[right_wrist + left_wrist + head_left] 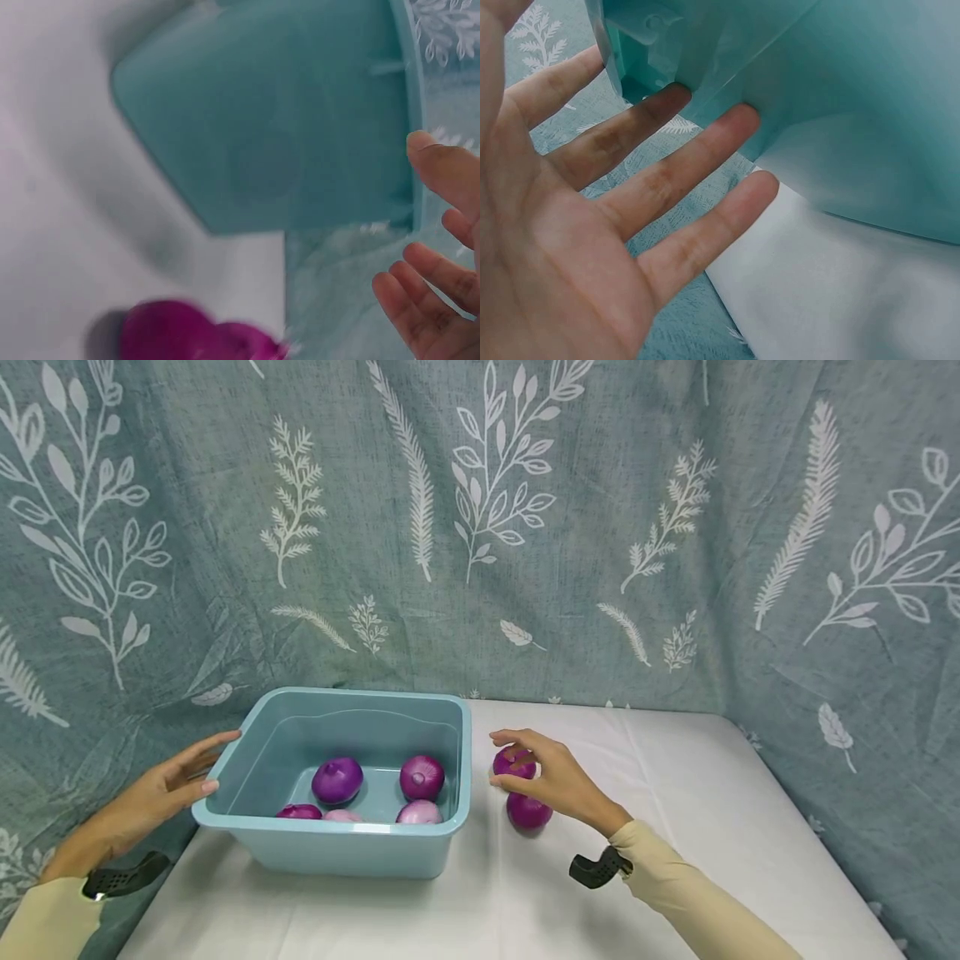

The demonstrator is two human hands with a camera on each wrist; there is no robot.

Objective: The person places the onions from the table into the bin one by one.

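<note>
Teal plastic basin (352,852) set near desk's (675,860) left edge, five red onions seen inside. Two more red onions on desk just right of basin: rear onion (512,763) under right hand (551,781), front onion (528,811) just beside it.

Right fingers loosely curved over rear onion; firm grip cannot be told.

Left hand (161,789) open, fingers (705,146) straight, touching basin's left wall.

Risks judged:
- rear onion knocked, rolled away by loose fingers;
- front onion nudged;
- basin pushed sideways, close to desk's left edge.
</note>
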